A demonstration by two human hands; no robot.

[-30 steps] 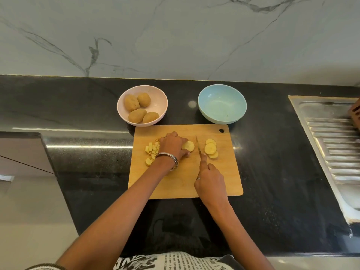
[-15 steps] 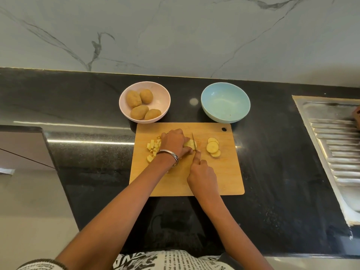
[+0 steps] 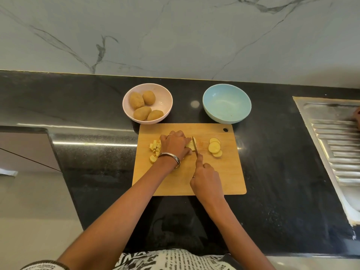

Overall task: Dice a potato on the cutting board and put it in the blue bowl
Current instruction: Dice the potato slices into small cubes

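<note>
On the rectangular wooden cutting board [image 3: 187, 178], the left hand [image 3: 174, 144] curls over a pale yellow potato piece [image 3: 191, 146], while the right hand [image 3: 206, 177] grips a slim knife [image 3: 195, 146], forefinger along its spine, blade on the piece.

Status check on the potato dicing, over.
Left hand holds potato piece; right hand grips knife, cutting. Blue bowl empty. Nothing in the way.

Both bare forearms reach forward from the bottom of the view and converge. The left hand [image 3: 174, 144] lies knuckles-up with fingers curled down, a metal bangle at its wrist and a ring on one finger. The right hand [image 3: 206, 177] is closed in a grip, index finger stretched straight ahead, a ring showing.
</note>
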